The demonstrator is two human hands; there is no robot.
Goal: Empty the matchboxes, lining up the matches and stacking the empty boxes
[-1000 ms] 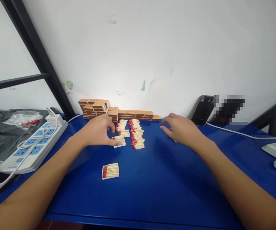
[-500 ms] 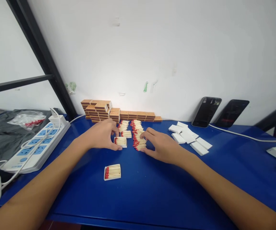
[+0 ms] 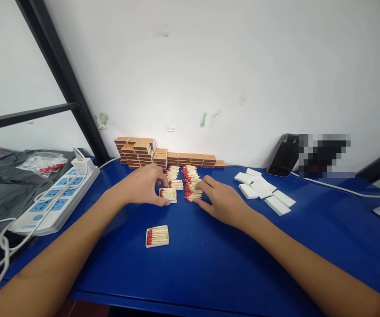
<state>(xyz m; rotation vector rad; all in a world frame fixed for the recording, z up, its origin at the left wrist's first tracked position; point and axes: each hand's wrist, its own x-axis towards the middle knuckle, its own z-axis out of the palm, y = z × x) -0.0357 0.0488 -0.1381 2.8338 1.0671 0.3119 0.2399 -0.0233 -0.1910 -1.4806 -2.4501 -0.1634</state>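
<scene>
My left hand [image 3: 146, 185] grips the left side of a small white matchbox tray [image 3: 169, 195] filled with red-headed matches, thumb at its near edge and fingers at the far edge. Right behind it lies another tray of matches [image 3: 177, 185], partly covered. My right hand [image 3: 221, 200] has its thumb and fingertips closed around matches at the near end of a long row of loose matches [image 3: 191, 176], heads to the left. A second, shorter batch of loose matches [image 3: 172, 171] lies behind the trays. Nearer to me rests a filled matchbox tray [image 3: 157, 236].
Brown matchboxes [image 3: 137, 152] are stacked along the wall. Several white trays [image 3: 261, 187] lie on the right of the blue table [image 3: 226, 264], before a leaning phone [image 3: 282, 155]. On the left are a power strip [image 3: 56, 200] with cables and a plastic bag [image 3: 41, 162].
The near end of the loose match row has drawn back slightly, with my right fingertips still at it. My left hand keeps its hold on the tray. The view has shifted slightly.
</scene>
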